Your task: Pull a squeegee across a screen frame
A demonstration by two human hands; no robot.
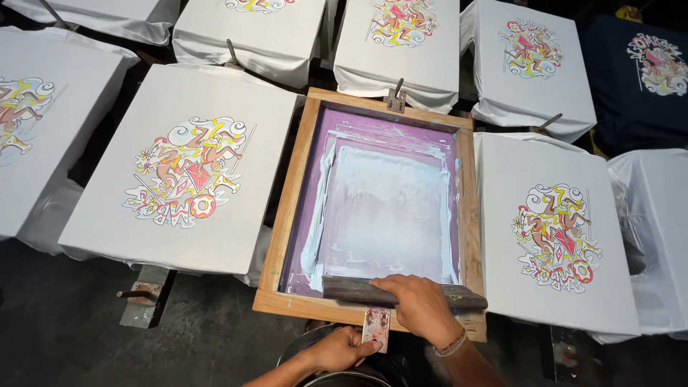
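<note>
Screen-printing workshop: shirts (188, 168) on platens (inked screen (380, 208)).

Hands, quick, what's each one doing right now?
Left hand: pinching a small printed tab at the wooden screen frame.
Right hand: closed over the squeegee.

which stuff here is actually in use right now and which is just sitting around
In use:
- right hand on the grey squeegee
- wooden-framed purple screen with pale ink
- left hand at the small patterned tab

Sitting around:
- printed white shirts on pallets
- dark printed shirt
</note>
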